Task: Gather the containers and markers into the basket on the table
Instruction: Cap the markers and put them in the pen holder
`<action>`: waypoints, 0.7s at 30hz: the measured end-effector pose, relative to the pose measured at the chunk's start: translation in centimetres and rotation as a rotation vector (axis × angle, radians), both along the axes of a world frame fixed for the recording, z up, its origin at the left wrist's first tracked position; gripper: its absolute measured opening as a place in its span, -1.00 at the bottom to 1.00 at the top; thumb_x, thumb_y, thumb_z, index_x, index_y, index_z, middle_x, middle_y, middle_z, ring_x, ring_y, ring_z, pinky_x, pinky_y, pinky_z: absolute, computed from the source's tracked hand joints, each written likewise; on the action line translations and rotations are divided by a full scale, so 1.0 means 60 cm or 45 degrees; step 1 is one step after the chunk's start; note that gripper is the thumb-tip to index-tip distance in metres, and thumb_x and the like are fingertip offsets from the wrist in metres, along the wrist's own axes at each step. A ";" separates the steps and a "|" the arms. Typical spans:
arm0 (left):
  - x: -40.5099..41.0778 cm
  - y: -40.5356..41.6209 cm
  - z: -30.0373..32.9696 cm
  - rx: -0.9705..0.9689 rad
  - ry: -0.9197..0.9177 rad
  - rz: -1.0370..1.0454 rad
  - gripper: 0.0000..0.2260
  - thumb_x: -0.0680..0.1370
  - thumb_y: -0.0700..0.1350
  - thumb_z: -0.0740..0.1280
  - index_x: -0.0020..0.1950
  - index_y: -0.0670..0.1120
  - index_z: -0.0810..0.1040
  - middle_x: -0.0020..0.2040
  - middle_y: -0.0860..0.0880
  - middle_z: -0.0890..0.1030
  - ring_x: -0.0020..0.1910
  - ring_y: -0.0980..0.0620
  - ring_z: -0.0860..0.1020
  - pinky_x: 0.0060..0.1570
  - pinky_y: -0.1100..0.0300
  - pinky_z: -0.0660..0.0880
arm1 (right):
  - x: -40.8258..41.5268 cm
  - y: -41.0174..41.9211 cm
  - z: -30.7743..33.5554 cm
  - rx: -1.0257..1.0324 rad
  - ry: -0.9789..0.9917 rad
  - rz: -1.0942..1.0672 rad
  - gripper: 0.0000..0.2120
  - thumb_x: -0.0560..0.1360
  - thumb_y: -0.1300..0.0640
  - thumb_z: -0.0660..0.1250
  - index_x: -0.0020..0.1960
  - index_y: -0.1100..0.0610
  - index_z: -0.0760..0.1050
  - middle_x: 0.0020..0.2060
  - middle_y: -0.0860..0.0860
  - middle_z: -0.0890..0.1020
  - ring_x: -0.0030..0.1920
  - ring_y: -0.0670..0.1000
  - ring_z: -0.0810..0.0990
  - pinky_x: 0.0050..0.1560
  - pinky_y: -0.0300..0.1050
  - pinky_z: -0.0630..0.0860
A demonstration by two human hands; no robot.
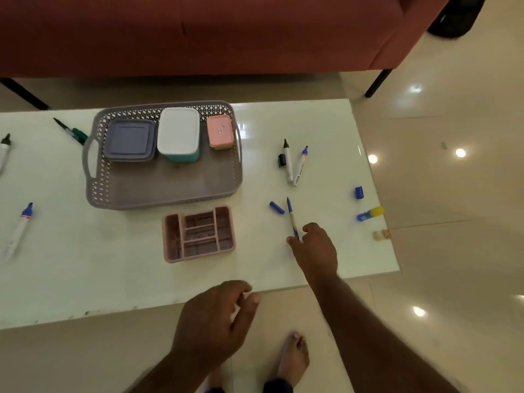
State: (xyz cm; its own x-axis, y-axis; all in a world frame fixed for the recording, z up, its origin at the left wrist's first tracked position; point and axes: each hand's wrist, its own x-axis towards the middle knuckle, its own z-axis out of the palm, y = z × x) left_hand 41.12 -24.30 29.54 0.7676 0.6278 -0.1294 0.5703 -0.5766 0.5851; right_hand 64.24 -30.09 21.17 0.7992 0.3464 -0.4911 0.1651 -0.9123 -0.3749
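Observation:
A grey perforated basket (167,191) stands on the white table (85,265). In it sit a purple square container (130,140), a white-lidded teal container (178,133) and a small pink container (220,131). A pink divided tray (198,234) lies in front of the basket. My right hand (313,249) pinches the lower end of a blue uncapped pen (291,217). Its blue cap (277,207) lies just left of it. My left hand (218,319) hovers over the near table edge, fingers loosely curled, holding nothing. Black and blue markers (295,164) lie to the right of the basket.
More markers lie at the left: a green one (72,131), a black-tipped one (4,150) and a blue-tipped one (18,228). A blue cap (359,192) and a blue-yellow glue stick (370,214) sit near the right edge. A red sofa (198,32) stands behind the table.

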 end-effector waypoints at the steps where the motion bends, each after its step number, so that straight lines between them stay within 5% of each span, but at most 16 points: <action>1: 0.027 0.004 0.002 0.055 -0.019 -0.062 -0.70 0.59 0.23 0.13 0.02 0.12 0.58 -0.25 0.21 0.60 -0.30 0.26 0.55 -0.34 0.31 0.49 | 0.006 0.005 -0.003 -0.009 0.004 0.023 -0.64 0.49 -0.08 0.39 0.20 0.07 0.47 0.05 -0.03 0.59 -0.08 -0.03 0.55 -0.06 -0.16 0.48; 6: 0.189 0.074 0.001 0.392 0.102 -0.308 -0.73 0.61 0.12 0.18 0.14 0.01 0.57 -0.07 0.03 0.64 -0.17 0.03 0.60 -0.22 0.09 0.56 | 0.023 0.013 -0.005 -0.009 0.003 0.097 -0.88 0.49 0.12 0.32 0.02 0.09 0.48 -0.15 -0.02 0.59 -0.21 -0.01 0.50 -0.25 -0.18 0.40; 12: 0.341 0.139 -0.044 0.456 0.718 -0.488 -0.76 0.56 -0.11 0.32 0.21 -0.07 0.47 0.04 -0.06 0.52 -0.08 -0.03 0.56 -0.16 0.10 0.53 | 0.019 -0.046 -0.009 0.558 0.452 -0.420 -0.88 0.53 0.14 0.25 -0.06 0.12 0.57 -0.27 0.01 0.59 -0.24 0.01 0.52 -0.18 -0.01 0.56; 16: 0.371 0.134 -0.091 0.471 0.822 -0.542 -0.71 0.56 -0.14 0.33 0.28 -0.09 0.44 0.14 -0.11 0.50 0.01 -0.08 0.57 -0.20 0.12 0.41 | 0.029 -0.054 -0.006 0.688 0.624 -0.509 -0.78 0.56 0.22 0.10 -0.02 0.25 0.51 -0.31 0.07 0.48 -0.31 -0.02 0.43 -0.35 -0.21 0.43; 21: 0.389 0.134 -0.118 0.492 0.827 -0.538 -0.70 0.58 -0.12 0.33 0.31 -0.06 0.46 0.18 -0.11 0.49 0.06 -0.09 0.56 -0.13 0.12 0.44 | 0.034 -0.056 -0.016 0.719 0.645 -0.477 -0.80 0.55 0.22 0.08 -0.10 0.23 0.47 -0.34 0.07 0.41 -0.33 0.01 0.39 -0.32 -0.14 0.42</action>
